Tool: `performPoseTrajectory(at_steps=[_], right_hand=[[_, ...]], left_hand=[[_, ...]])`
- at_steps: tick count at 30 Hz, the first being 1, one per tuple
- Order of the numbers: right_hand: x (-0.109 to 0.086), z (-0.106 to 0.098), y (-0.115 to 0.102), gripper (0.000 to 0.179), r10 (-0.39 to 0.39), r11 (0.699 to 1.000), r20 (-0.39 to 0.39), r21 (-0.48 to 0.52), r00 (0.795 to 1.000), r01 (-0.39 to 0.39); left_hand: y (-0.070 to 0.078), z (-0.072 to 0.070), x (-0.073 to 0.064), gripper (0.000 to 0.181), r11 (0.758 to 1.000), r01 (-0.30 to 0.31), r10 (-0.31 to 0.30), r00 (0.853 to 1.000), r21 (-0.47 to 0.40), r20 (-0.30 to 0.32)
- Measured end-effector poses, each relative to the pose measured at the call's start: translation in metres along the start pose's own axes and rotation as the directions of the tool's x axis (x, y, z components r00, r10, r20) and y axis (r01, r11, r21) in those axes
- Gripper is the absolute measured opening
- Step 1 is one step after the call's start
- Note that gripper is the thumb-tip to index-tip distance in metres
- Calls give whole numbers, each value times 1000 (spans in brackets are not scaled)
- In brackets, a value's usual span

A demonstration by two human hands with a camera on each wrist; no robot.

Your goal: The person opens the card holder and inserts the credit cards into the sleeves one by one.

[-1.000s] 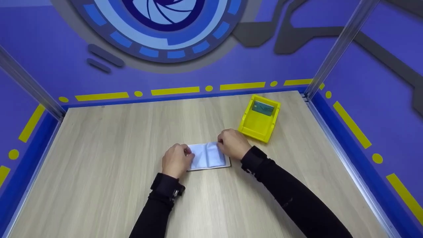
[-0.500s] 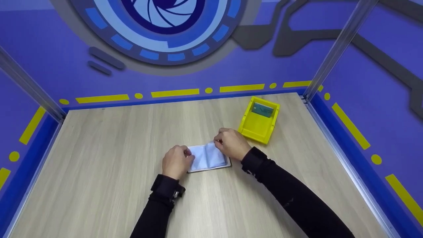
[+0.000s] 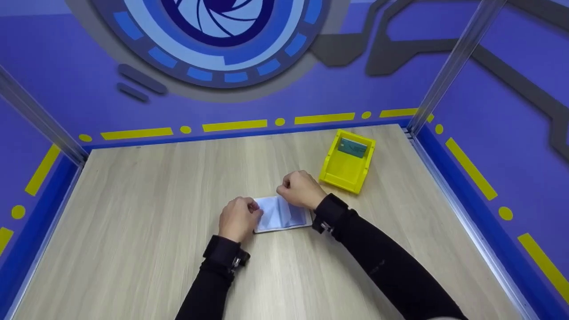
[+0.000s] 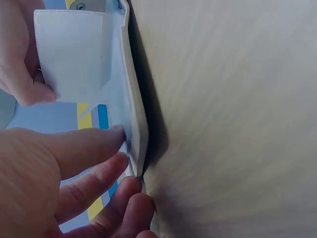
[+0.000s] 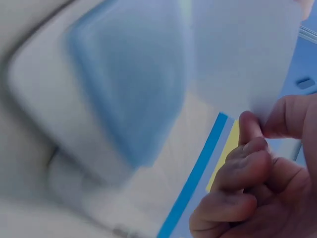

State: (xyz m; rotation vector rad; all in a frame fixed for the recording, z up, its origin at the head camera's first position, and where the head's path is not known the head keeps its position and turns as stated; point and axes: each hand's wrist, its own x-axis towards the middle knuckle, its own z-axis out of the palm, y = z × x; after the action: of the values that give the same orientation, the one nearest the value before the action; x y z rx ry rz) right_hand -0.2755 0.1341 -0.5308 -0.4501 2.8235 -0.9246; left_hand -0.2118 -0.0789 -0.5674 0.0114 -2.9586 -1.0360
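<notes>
A small card holder (image 3: 270,214) with pale, translucent sleeves lies open on the wooden table. My left hand (image 3: 238,219) holds its left edge, the thumb on the inner face and the fingertips along the border. Between thumb and forefinger, my right hand (image 3: 302,190) pinches the corner of one sleeve page (image 5: 237,54) and keeps it raised off the right half. In the left wrist view that raised page (image 4: 74,54) stands well clear of the cover (image 4: 136,109). More bluish sleeves (image 5: 129,74) lie beneath it on the light cover. The right hand partly hides the holder's far right corner.
Behind my right hand, a yellow bin (image 3: 346,169) stands at the back right of the table (image 3: 155,213). A green card (image 3: 352,147) leans against its back wall. Blue printed walls (image 3: 275,98) enclose the table at the back and sides.
My right hand has moved left and slightly up, lifting the sleeve page and turning it leftward, which uncovers the right half. The left hand has stayed nearly still.
</notes>
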Motion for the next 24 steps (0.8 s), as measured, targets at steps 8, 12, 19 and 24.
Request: performPoseTrajectory(at_steps=[8, 12, 19, 24], right_hand=[[4, 11, -14, 28, -53, 998, 61, 45, 997, 50], [7, 19, -18, 24, -74, 997, 82, 38, 994, 71], [12, 33, -22, 21, -59, 998, 94, 23, 994, 57], [11, 39, -20, 30, -136, 990, 139, -27, 981, 141]], left_hand=[[-1, 0, 1, 8, 1000, -21, 21, 1000, 11, 0], [0, -1, 2, 6, 1000, -16, 16, 1000, 17, 5], [0, -1, 1, 4, 999, -34, 34, 999, 20, -3], [0, -1, 0, 5, 999, -45, 45, 999, 21, -8]])
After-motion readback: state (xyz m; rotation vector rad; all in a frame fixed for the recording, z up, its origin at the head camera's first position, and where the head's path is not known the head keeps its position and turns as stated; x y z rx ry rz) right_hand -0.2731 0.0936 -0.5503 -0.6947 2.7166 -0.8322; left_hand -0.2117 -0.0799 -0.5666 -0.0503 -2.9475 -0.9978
